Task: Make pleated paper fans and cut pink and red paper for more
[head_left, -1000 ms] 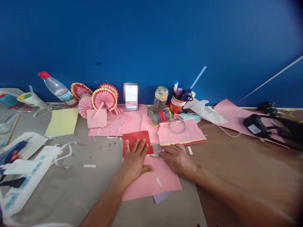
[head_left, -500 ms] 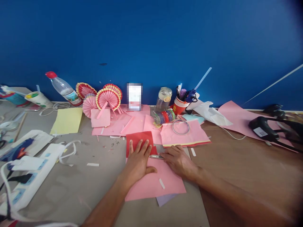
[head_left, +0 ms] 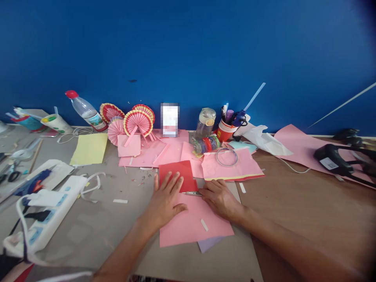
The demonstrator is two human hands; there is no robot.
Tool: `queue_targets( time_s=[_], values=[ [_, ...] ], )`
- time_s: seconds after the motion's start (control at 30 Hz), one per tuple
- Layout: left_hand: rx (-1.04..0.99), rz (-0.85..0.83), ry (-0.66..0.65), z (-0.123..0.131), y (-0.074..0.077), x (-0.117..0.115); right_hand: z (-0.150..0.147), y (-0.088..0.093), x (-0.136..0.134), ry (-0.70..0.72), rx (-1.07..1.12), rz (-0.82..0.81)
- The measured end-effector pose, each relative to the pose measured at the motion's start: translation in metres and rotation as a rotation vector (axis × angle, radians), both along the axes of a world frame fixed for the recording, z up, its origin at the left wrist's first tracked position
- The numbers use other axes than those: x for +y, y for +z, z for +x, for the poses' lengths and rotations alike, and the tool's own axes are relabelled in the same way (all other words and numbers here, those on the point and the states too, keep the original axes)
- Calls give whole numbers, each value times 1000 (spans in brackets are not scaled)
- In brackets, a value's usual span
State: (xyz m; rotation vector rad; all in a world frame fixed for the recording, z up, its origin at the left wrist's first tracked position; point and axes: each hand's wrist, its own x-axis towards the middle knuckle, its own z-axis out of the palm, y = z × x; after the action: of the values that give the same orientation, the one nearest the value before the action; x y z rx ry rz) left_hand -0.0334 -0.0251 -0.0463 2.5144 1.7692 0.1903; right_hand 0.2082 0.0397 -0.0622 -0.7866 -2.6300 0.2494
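A red paper square [head_left: 179, 172] lies on the upper part of a pink paper sheet [head_left: 202, 211]. With fingers spread, my left hand [head_left: 166, 199] lies flat across the left side of both papers. My right hand [head_left: 220, 199] is closed around a slim silver utility knife [head_left: 192, 193]. The knife's tip points left and rests along the lower edge of the red paper. A small white paper strip [head_left: 204, 225] lies on the pink sheet, and a corner of purple paper [head_left: 210, 243] sticks out beneath it.
Pink paper fans [head_left: 138, 123], a phone [head_left: 170, 119], a glass jar [head_left: 205, 122] and a red cup of pens [head_left: 226, 130] line the blue wall. On the left are a power strip [head_left: 55, 211], yellow paper [head_left: 89, 149] and a tilted bottle [head_left: 87, 111]. A black headset [head_left: 331, 158] sits at right.
My left hand has slid slightly left and back, uncovering more of the red paper. The right hand with the knife stays nearly in place. The whole view has shifted a little.
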Motion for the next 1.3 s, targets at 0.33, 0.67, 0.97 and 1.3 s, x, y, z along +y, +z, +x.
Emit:
queue_targets(
  time_s=[0.33,0.67,0.97,1.3],
  values=[
    [29,-124,-99,-21,-6,-3,1,0,1,23,15,12],
    [51,-126,-88,-19,-3,-2,-10,-1,-2,37,24,17],
    [10,-131,-107,-19,-3,-2,-19,1,-5,29,24,2],
    [5,-146,-79,-42,-2,-16,-19,-3,-4,5,9,-12]
  ],
)
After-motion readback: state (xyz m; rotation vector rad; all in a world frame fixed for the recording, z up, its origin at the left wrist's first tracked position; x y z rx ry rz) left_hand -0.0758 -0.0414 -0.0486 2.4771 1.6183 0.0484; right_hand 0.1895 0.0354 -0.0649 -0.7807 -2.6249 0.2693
